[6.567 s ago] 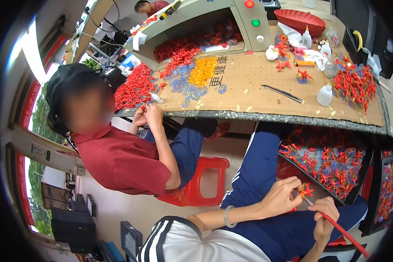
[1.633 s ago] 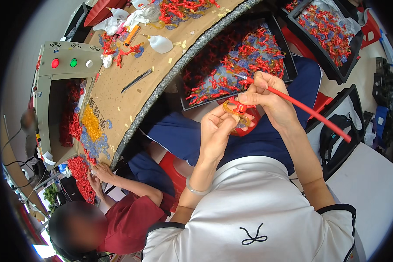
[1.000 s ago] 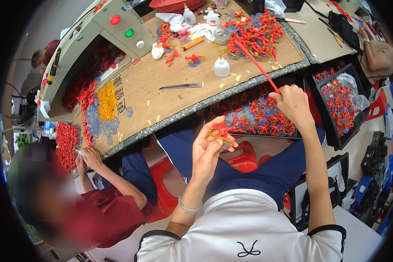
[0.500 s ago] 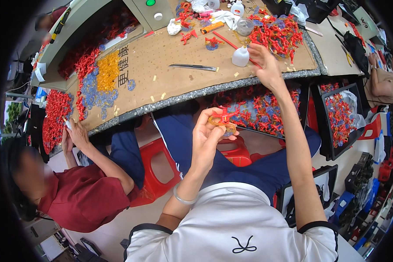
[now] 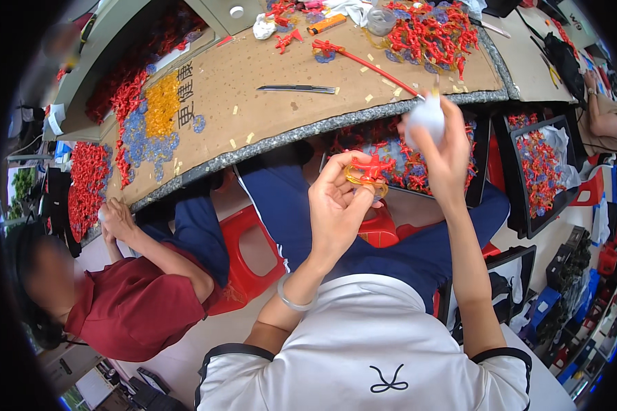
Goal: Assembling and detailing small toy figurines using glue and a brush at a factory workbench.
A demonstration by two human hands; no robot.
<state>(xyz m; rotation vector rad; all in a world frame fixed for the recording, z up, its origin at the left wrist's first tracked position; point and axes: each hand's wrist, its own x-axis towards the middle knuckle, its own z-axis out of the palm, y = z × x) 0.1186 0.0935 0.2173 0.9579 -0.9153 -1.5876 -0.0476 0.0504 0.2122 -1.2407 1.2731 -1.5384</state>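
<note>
My left hand (image 5: 337, 209) is closed around a small red plastic figure (image 5: 371, 168) with a yellow translucent piece round it, held in front of my lap. To its right my right hand (image 5: 451, 159) grips a white squeeze bottle (image 5: 425, 125), slightly blurred, with its thin nozzle upward. Bottle and figure are apart. Beneath both hands, a dark tray (image 5: 482, 164) of red, blue and yellow pieces sits below the table edge. On the table beyond lie a thin red rod (image 5: 377, 68) and another red figure on a bluish base (image 5: 326, 51).
A craft knife (image 5: 296, 88) lies on the brown tabletop (image 5: 247, 65). Farther off are an orange lighter (image 5: 326, 25) and a heap of red figures (image 5: 432, 38). Yellow pieces (image 5: 163, 106) and blue pieces (image 5: 147, 140) are piled left. A co-worker in a maroon shirt (image 5: 144, 294) sits at my left.
My right hand has picked the white bottle up off the table and brought it back toward me. My left hand, still holding the figure, has shifted slightly right.
</note>
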